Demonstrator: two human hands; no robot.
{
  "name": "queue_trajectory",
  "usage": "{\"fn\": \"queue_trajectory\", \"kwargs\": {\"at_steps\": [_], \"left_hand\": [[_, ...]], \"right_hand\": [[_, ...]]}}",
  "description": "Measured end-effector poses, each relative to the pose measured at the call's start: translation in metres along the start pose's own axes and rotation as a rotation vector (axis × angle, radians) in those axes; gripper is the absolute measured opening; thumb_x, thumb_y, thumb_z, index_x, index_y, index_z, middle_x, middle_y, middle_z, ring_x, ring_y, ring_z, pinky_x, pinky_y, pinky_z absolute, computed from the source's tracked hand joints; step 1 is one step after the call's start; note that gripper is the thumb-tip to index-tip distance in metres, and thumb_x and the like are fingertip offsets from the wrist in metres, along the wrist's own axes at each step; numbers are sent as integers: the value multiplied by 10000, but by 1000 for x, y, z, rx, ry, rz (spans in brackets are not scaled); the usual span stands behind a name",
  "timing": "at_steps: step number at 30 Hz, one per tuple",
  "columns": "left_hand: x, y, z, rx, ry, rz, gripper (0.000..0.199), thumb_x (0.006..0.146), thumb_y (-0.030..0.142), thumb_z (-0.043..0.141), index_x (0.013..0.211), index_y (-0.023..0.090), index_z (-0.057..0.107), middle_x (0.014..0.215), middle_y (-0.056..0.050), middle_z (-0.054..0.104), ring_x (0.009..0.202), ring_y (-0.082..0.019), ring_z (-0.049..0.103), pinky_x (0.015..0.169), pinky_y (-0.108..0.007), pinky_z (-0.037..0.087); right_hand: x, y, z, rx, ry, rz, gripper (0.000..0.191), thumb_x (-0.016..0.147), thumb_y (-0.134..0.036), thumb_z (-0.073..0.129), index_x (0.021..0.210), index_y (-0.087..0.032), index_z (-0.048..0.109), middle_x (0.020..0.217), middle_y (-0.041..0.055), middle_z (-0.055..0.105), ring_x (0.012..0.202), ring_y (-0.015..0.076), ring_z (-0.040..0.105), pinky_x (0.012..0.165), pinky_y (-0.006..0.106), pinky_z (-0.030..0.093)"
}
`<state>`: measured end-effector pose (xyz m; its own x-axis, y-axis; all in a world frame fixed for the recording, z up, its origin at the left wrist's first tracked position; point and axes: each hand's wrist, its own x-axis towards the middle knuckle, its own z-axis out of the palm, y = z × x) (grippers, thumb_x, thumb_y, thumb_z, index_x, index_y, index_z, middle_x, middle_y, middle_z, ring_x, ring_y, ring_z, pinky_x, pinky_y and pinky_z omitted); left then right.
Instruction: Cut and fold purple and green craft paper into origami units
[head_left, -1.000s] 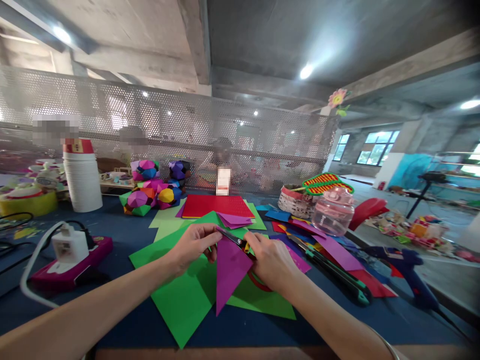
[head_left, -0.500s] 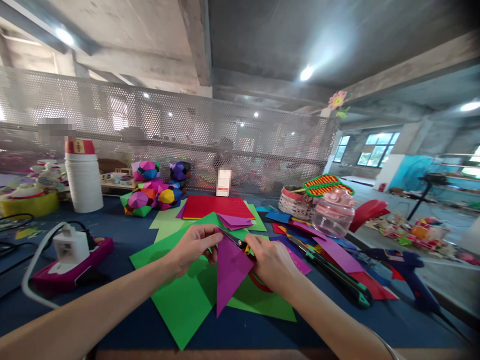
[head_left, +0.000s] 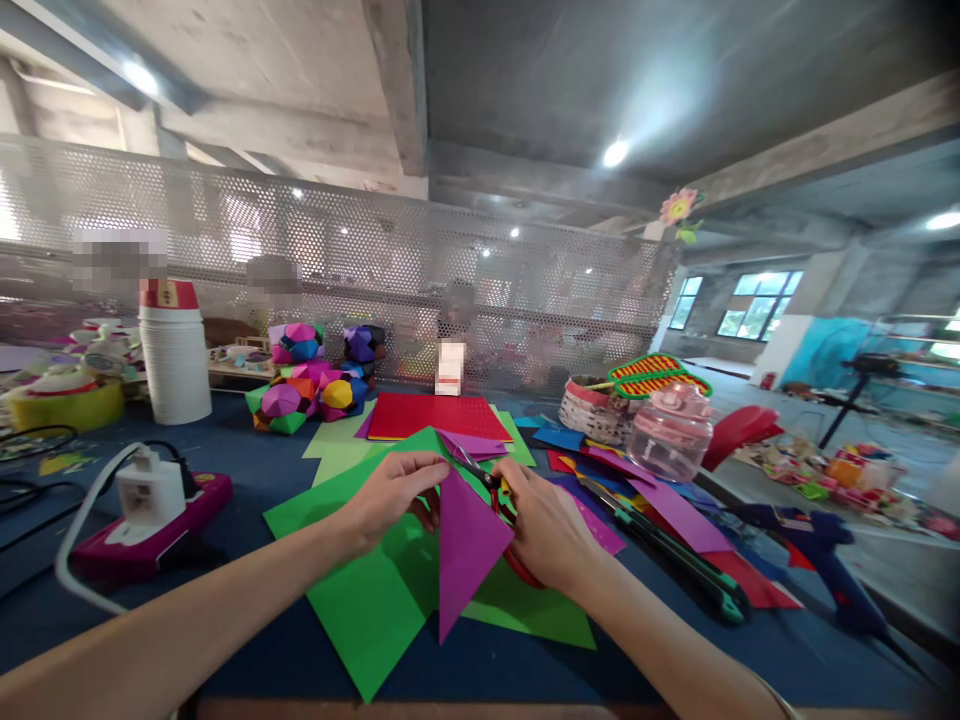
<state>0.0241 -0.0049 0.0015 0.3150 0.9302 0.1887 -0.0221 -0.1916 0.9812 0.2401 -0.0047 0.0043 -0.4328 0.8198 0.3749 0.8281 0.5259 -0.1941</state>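
As the left hand [head_left: 401, 495] pinches the purple paper [head_left: 471, 550] by its top corner above the green sheet [head_left: 367, 610], the right hand [head_left: 544, 525] grips the scissors [head_left: 489, 481], blades just beside the paper's upper edge! Beyond lies the red paper [head_left: 439, 418], and behind it all, the perforated screen [head_left: 360, 240].

Purple paper [head_left: 469, 555]; scissor handles [head_left: 520, 570] seemingly red, yellow.

Both forearms [head_left: 247, 578] angle inward, the left grip [head_left: 396, 495] pinched, the right grip [head_left: 546, 520] curled nearby.
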Motion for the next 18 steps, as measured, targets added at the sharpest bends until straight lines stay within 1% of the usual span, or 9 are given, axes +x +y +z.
{"fn": "queue_trajectory", "kwargs": {"at_steps": [4, 6, 9, 13, 15, 18], "left_hand": [[0, 0, 0, 10, 1, -6, 303, 794, 463, 653, 805, 161, 669, 654, -22, 631, 553, -146, 591, 510, -250, 501], [1, 0, 0, 9, -2, -6, 319, 779, 477, 671, 797, 159, 670, 654, -22, 636, 556, -144, 594, 516, -248, 502], [2, -1, -2, 0, 4, -6, 364, 768, 517, 699, 743, 158, 649, 636, -18, 638, 542, -136, 600, 518, -242, 499], [4, -3, -5, -20, 13, -9, 385, 731, 523, 755, 765, 152, 662, 621, -11, 647, 513, -120, 596, 498, -223, 482], [6, -5, -6, -34, 16, -8, 381, 712, 512, 779, 769, 153, 665, 600, -3, 641, 500, -114, 590, 483, -213, 469], [7, -8, -8, -52, 24, -3, 365, 706, 490, 798, 755, 158, 656, 575, 7, 632, 484, -107, 583, 469, -204, 455]], "right_hand": [[0, 1, 2, 15, 12, -74, 215, 827, -242, 582, 1032, -214, 527, 998, 72, 691, 784, 242, 647, 585, 285, 252], [1, 2, 2, 22, 15, -82, 181, 840, -244, 574, 1013, -212, 531, 953, 66, 698, 773, 241, 648, 589, 287, 253], [4, 3, 2, 28, 26, -25, 161, 845, -240, 578, 998, -210, 535, 926, 68, 703, 764, 238, 642, 587, 286, 247], [8, 8, 4, -12, 14, 114, 149, 848, -216, 566, 991, -206, 526, 874, 76, 695, 739, 234, 623, 568, 283, 220], [8, 12, 7, -27, -15, 124, 198, 831, -200, 577, 1016, -205, 509, 834, 64, 678, 721, 230, 611, 555, 281, 202], [7, 17, 14, -21, -60, 98, 258, 807, -183, 594, 1041, -205, 485, 804, 41, 652, 703, 222, 596, 543, 279, 192]]}}
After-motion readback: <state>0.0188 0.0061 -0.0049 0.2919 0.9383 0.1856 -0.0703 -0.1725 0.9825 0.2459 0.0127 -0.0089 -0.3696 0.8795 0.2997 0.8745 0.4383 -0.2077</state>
